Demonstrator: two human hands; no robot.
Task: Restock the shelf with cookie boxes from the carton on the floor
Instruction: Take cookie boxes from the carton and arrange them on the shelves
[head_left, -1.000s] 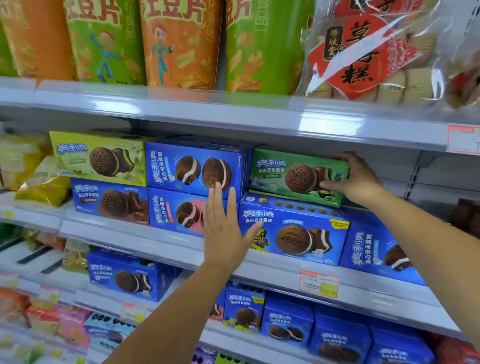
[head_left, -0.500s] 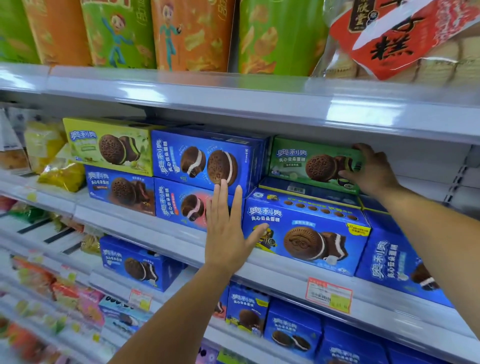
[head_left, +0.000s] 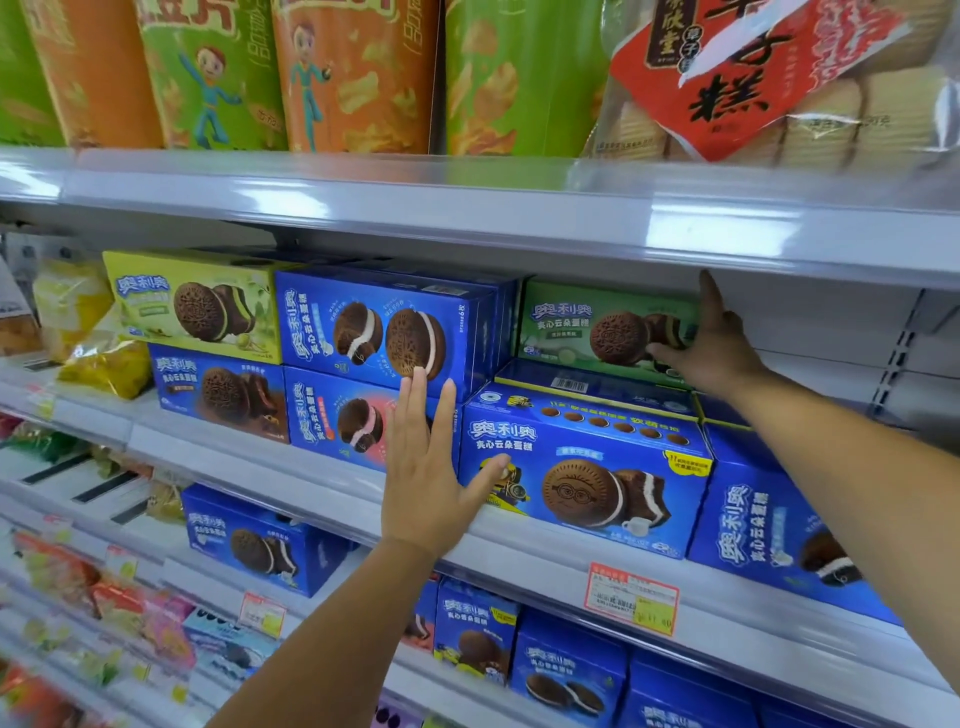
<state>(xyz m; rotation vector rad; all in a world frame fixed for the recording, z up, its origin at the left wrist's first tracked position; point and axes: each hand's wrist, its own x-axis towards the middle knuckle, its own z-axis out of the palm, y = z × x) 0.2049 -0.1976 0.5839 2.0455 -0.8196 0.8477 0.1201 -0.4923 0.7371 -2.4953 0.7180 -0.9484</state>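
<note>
**Two hands at the cookie shelf**

Closest to us, two bare arms reach up from the bottom of the view. Low down, a shelf holds small blue cookie boxes (head_left: 566, 670). Above them is the front edge of the middle shelf (head_left: 311, 478), with a red and yellow price tag (head_left: 631, 597) stuck on it.

The left hand (head_left: 431, 483) is flat, with its fingers straight and close together. It lies against the front of a blue box with a pink cookie (head_left: 337, 415). Its fingertips reach the blue box on top (head_left: 374, 332). The thumb sticks out to the right, over the front of a big blue box with a cartoon cookie (head_left: 587, 467).

Farther back and to the right, the right hand (head_left: 719, 348) is on the right end of the green cookie box (head_left: 587, 327). The thumb lies on the box front and one finger points straight up. The other fingers are hidden. The green box stands on a flat blue box with a barcode (head_left: 582, 379), behind the big blue box.

Far left on this shelf, a yellow-green box (head_left: 192, 301) sits on a dark blue box (head_left: 218, 389).

On the top shelf are tall green and orange chip bags (head_left: 353, 78) and a red pack of cakes (head_left: 753, 78).
</note>
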